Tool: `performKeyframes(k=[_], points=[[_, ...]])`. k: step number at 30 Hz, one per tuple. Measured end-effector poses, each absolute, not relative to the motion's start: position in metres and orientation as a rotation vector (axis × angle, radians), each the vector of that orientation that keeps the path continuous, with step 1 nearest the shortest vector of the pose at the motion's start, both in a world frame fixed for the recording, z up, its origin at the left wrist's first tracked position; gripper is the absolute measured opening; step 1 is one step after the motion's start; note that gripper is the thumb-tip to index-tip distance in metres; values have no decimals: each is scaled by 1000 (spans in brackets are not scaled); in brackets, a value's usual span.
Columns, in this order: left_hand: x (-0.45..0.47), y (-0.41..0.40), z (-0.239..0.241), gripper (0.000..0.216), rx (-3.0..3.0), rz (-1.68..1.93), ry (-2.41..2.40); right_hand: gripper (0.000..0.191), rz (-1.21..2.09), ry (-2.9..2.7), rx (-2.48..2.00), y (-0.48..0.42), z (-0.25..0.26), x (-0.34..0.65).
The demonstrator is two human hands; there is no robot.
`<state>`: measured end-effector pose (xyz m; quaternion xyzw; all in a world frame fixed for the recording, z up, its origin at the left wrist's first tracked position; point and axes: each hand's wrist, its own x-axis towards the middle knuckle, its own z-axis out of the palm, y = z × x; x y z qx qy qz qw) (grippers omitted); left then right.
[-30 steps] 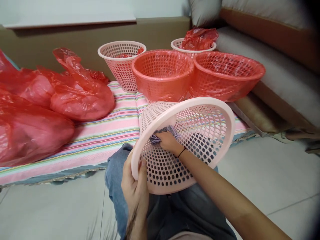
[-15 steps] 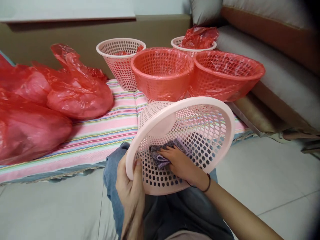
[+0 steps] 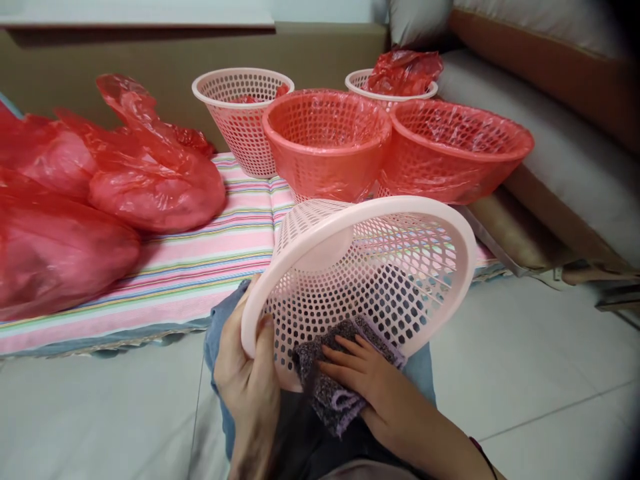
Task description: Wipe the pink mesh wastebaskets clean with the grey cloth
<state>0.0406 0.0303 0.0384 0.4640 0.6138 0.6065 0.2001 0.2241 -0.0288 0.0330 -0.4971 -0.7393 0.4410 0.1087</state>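
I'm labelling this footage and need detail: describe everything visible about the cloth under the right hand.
The cloth is dark grey and speckled with light purple edging, and looks soft and fuzzy. It is folded in layers, one purple edge curling into a loop near its lower side. It lies across the near, lower rim of the tilted pale pink basket, partly inside, with a corner hanging outside. The right hand rests on top, fingers extended, hiding part of it.

Soft indoor light glints off the red bags (image 3: 155,190), while the right edge is dark and blurred.
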Motion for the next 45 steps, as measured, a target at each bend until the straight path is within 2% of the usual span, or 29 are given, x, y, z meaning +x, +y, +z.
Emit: performKeyframes(k=[5,11,14,23,31,35,40,45], points=[[39,31,51,26,1382,1688,1725,85,1434,-2229,-1424,-31,52,222],[33,37,54,23,1382,1697,1707,68,1553,-2214,-1218,-34,51,227],[25,40,57,21,1379,1697,1771,68,1510,-2231,-1270,-36,44,223],[12,46,68,34,1759,1663,1606,81,956,-2372,-1767,-17,12,228],[-1,62,81,38,1957,1427,1401,82,171,-2254,-1413,9,52,250],[0,75,92,35,2033,1327,1342,68,-109,-2300,-1493,43,27,243],[4,80,95,36,2102,1195,1227,51,53,-2450,-1643,56,-39,231],[-1,77,89,38,2086,1125,1195,64,515,-2309,-1609,27,-57,204]])
